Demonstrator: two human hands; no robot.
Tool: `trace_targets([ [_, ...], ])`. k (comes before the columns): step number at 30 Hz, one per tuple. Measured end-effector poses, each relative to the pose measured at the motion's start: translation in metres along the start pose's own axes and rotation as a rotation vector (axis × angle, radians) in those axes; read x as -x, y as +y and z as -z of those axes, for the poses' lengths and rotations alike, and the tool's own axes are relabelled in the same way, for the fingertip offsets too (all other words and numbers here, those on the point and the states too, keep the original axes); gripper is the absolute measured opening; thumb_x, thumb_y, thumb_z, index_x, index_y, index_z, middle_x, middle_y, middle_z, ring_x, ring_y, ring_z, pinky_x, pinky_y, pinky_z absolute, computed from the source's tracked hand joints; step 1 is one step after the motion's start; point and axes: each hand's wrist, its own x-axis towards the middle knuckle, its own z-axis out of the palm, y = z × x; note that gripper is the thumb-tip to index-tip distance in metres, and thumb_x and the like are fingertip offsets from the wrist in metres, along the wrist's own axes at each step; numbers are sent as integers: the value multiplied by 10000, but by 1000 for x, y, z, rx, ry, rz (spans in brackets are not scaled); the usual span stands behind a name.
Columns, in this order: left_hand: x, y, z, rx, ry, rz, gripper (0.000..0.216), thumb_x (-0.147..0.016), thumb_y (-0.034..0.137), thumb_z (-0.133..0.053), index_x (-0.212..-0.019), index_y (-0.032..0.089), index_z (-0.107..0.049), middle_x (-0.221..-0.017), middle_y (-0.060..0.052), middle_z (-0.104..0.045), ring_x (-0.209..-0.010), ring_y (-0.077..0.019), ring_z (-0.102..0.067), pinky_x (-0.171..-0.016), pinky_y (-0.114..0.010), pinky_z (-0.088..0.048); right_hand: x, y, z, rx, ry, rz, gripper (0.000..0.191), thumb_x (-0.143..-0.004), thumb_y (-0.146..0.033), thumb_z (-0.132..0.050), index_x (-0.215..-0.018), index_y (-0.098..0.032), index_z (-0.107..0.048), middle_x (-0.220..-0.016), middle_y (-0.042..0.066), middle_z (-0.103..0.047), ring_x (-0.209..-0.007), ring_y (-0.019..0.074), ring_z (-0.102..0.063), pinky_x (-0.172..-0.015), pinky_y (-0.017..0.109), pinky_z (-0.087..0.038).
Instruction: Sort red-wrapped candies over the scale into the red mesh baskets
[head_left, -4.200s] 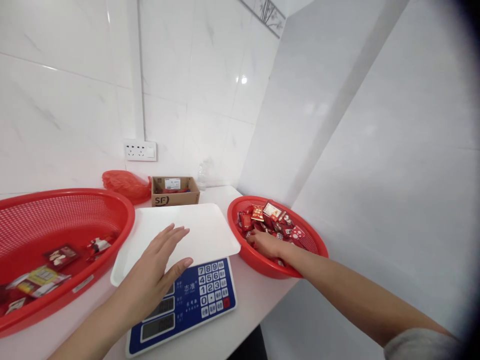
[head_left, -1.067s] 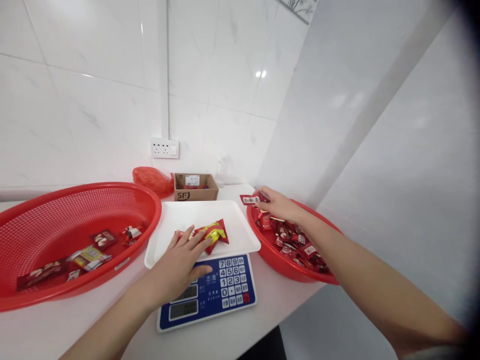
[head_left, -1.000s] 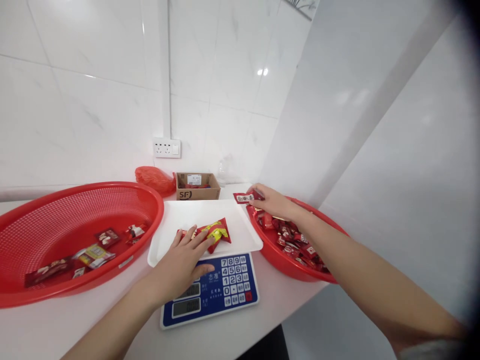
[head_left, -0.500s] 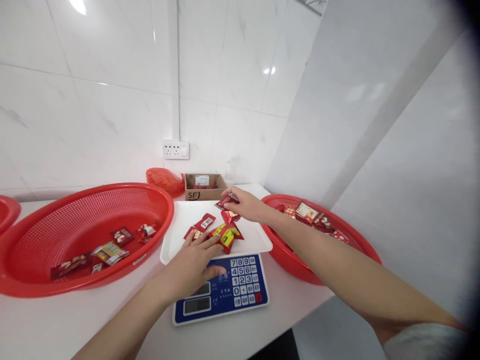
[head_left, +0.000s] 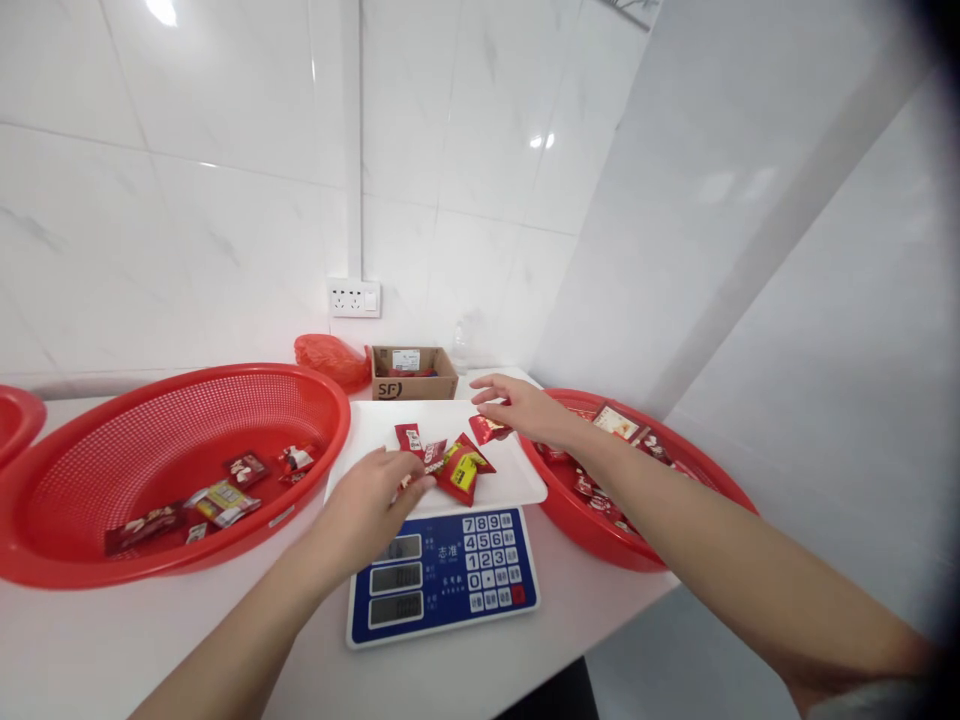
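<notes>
At the left edge, a red basket point(head_left: 19, 412) is sitting on the worktop point(head_left: 337, 690); beside it, the larger left basket point(head_left: 176, 450) is holding a few packets. The left hand point(head_left: 369, 505), lying flatter a moment ago, is now curling its fingers over the near left of the scale pan point(head_left: 525, 482); whether it is gripping anything cannot be told. Next to its fingertips, a white-lettered packet point(head_left: 410, 437), a pink-and-red packet point(head_left: 434, 455) and a yellow-marked packet point(head_left: 461, 470) are resting on the pan. The right hand point(head_left: 514, 407), carrying a dark red packet a moment ago, is no longer showing it; its fingers are spreading loosely above a shiny red packet point(head_left: 486, 428), contact uncertain, so the pan is probably bearing one packet more. As for what is hidden, the first basket is running out of view, the left hand is masking some packets, the scale displays point(head_left: 396, 608) are looking too faint to read surely, and the right forearm is covering much of the right basket point(head_left: 592, 537).
</notes>
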Motion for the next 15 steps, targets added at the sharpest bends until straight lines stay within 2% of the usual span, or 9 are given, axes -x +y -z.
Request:
trace_targets([
  [3, -1, 0, 11, 20, 152, 136, 277, -915, 394, -386, -872, 214, -592, -857, -31, -683, -745, -202, -625, -650, -299, -464, 11, 9, 12, -23, 34, -47, 336, -842, -177, -547, -1177, -191, -526, -1159, 117, -590, -811, 151, -638, -679, 311, -608],
  [5, -1, 0, 15, 57, 225, 172, 264, -902, 397, -404, -851, 213, -585, -837, -17, -687, -664, -179, -611, -609, -278, -448, 19, 13, 17, -35, 41, -74, 341, -840, -164, -540, -1181, -184, -524, -1185, 129, -582, -863, 169, -646, -729, 337, -602],
  [7, 0, 1, 17, 126, 256, 183, 266, -892, 415, -422, -860, 211, -589, -862, -20, -690, -674, -174, -614, -584, -264, -442, 29, 13, 16, -44, 29, -89, 360, -831, -143, -542, -1187, -192, -522, -1215, 126, -576, -922, 181, -647, -789, 359, -586],
  [10, 2, 7, 13, 268, 192, 156, 302, -879, 461, -453, -985, 211, -584, -905, -35, -684, -793, -192, -630, -615, -264, -464, 49, 5, 3, -60, 6, -27, 374, -818, -164, -573, -1185, -230, -532, -1240, 87, -580, -1097, 200, -585, -907, 378, -527],
  [12, 4, 14, 8, 347, 96, 108, 339, -858, 467, -501, -1081, 219, -563, -915, -28, -675, -824, -190, -623, -662, -278, -477, 64, -4, -12, -83, 15, 105, 371, -806, -206, -601, -1169, -251, -539, -1256, 63, -575, -1167, 216, -539, -950, 400, -492],
  [15, 7, 24, 2, 431, -47, 38, 289, -832, 449, -555, -1007, 222, -591, -865, -4, -662, -753, -167, -598, -651, -272, -465, 83, -17, -34, -90, -22, 229, 408, -814, -220, -597, -1204, -302, -506, -1266, 27, -565, -1123, 211, -572, -959, 408, -481],
])
